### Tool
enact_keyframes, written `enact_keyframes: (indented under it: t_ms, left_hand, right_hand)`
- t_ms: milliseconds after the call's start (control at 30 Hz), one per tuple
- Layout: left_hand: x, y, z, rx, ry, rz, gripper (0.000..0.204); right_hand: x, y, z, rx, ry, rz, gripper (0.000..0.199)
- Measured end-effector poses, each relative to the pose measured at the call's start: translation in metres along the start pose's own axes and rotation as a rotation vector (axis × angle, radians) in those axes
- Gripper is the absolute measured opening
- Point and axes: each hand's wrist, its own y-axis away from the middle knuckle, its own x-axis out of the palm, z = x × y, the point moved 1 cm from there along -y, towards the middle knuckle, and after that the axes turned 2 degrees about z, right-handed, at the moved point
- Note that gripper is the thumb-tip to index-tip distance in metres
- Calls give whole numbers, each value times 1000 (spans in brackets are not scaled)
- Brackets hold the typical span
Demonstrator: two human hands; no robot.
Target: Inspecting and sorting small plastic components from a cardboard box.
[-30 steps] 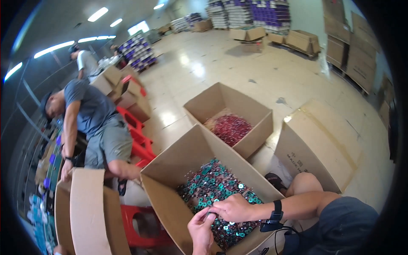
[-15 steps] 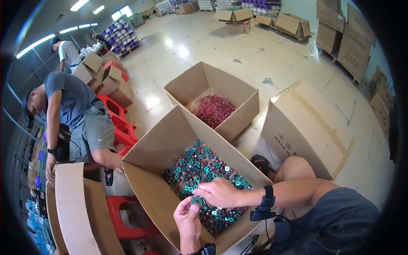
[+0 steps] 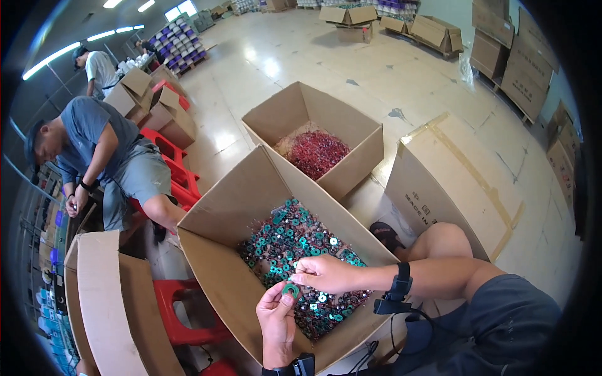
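Note:
My left hand (image 3: pixel 276 318) is closed, pinching a green ring-shaped part (image 3: pixel 290 289) between thumb and fingers. Just above and to the right, my right hand (image 3: pixel 326 274) is also closed, with thumb and fingertips pressed together beside the ring. Whatever small thing sits in those fingertips is too small to make out. Both hands are over a large open cardboard box (image 3: pixel 226 216). Inside it lies a loose heap of green rings and small dark red and shiny parts (image 3: pixel 295 235).
Beyond stands a second open box (image 3: pixel 351 178) with red small parts (image 3: pixel 316 153). A closed carton (image 3: pixel 454 178) is at the right. Red stools (image 3: pixel 182 313) and a cardboard box (image 3: pixel 103 301) are on the left, where a co-worker (image 3: pixel 103 147) sits bent forward.
My hands stay close together over the box, the green ring still in my left. The co-worker on the left has brought their hands together, and the view has shifted slightly.

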Motion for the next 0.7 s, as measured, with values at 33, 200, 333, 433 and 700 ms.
enact_keyframes:
  t_ms: [33, 200, 333, 433, 700]
  left_hand:
    - [1, 1, 1, -4, -1, -2, 27]
    - [6, -1, 3, -1, 39, 55, 28]
    - [5, 1, 0, 4, 43, 57, 29]
    - [4, 0, 0, 16, 50, 54, 30]
    - [5, -2, 6, 64, 33, 14, 31]
  right_hand:
    - [-2, -1, -4, 37, -48, 63, 26]
    - [-10, -3, -14, 172, -226, 243, 28]
    - [-7, -3, -7, 264, -416, 278, 28]
    - [-6, -1, -1, 413, -586, 300, 27]
    - [9, 1, -2, 35, -204, -24, 22]
